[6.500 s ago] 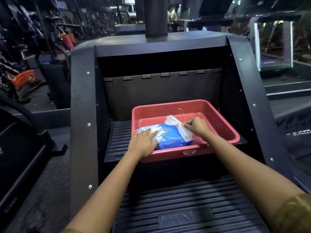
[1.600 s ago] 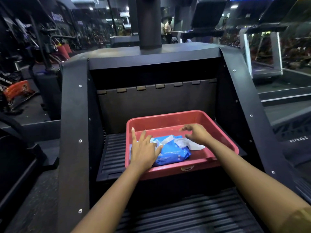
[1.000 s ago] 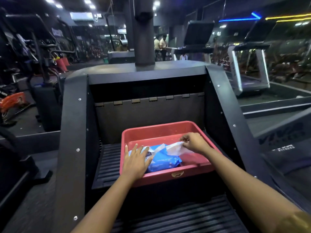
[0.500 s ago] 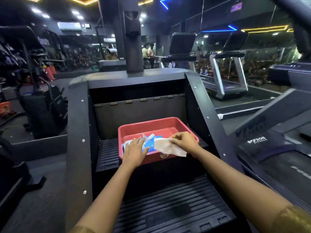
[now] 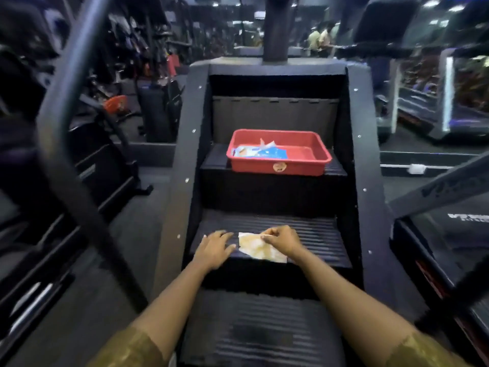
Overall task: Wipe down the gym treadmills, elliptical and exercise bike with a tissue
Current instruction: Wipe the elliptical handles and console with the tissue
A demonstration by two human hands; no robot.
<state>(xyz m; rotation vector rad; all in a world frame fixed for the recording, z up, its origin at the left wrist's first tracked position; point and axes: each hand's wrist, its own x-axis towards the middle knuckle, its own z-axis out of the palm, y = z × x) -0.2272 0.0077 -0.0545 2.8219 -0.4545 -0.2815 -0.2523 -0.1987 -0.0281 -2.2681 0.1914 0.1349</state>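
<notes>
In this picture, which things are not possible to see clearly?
- Head view: part of the tissue is hidden under the right hand.
- Head view: print on the tissue pack in the red tray is blurred.
- Head view: the sticker on the tray front is too small to read.

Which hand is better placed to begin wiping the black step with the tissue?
The right hand: its fingers pinch the tissue at the ribbed step. The left hand is beside the tissue, fingers straight, holding nothing.
</notes>
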